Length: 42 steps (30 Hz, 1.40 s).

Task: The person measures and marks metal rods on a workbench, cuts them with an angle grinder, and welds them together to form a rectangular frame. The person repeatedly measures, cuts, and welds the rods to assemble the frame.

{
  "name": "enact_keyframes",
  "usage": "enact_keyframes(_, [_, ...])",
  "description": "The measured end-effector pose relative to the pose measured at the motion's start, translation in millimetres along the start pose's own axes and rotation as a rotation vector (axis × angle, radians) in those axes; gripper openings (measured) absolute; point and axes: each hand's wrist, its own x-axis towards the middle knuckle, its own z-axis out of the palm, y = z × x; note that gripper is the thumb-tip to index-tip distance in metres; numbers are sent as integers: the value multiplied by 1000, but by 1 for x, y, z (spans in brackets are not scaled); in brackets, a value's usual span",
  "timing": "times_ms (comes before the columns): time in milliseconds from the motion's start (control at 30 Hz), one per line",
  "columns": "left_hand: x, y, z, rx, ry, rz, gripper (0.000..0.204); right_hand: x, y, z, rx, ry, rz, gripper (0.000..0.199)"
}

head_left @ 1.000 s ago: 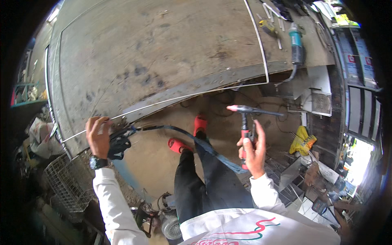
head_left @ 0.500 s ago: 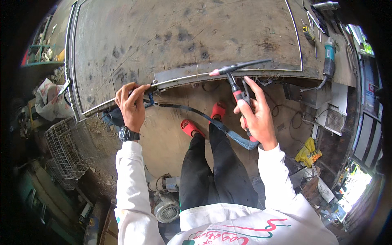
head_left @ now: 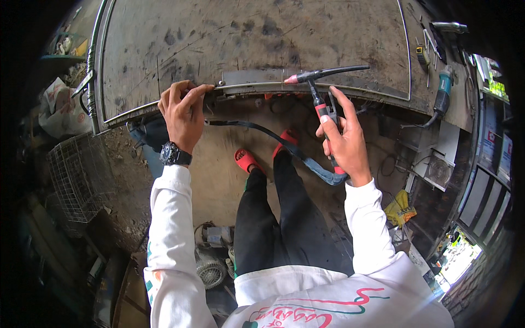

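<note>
A TIG welding torch (head_left: 321, 111) with a black and red handle is gripped in my right hand (head_left: 347, 147), index finger stretched along it. Its pink nozzle points left, close to the thin metal frame (head_left: 251, 84) along the table's near edge; whether it touches, I cannot tell. A flat grey metal strip (head_left: 246, 77) lies just behind that part of the frame. My left hand (head_left: 185, 112), with a black watch on the wrist, is closed at the frame's near side left of the nozzle. Thumb and index finger are pinched; what lies between them is hidden.
The torch's cable (head_left: 273, 141) hangs below the table (head_left: 219, 41) edge. At the right of the tabletop lie an angle grinder (head_left: 443, 90) and a tape measure (head_left: 422, 56). A wire basket (head_left: 74, 177) stands at left, and a motor (head_left: 210, 268) by my legs.
The view has shifted, so the table edge and both hands sit slightly higher in the picture. The torch and both hands keep nearly the same places along the frame.
</note>
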Motion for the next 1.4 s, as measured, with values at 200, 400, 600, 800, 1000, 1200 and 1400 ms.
enact_keyframes(200, [0,-1,0,3,-1,-4,23,-3,7,8,-22,65,-63,61])
enact_keyframes(400, [0,-1,0,7,-6,-2,26,-6,7,9,-14,69,-13,61])
enact_keyframes(600, [0,1,1,-1,8,-19,25,-7,10,8,-112,65,-20,61])
enact_keyframes(800, [-1,-2,2,0,-7,-29,26,-3,22,10,-190,103,-177,60])
enact_keyframes(1000, [-3,-4,3,-2,-13,-37,27,-7,13,13,-210,98,-178,59])
enact_keyframes(1200, [-2,-10,0,80,6,55,20,-8,19,17,-315,137,-277,57])
enact_keyframes(1400, [3,-1,-4,42,-35,46,20,-5,25,17,-378,164,-486,60])
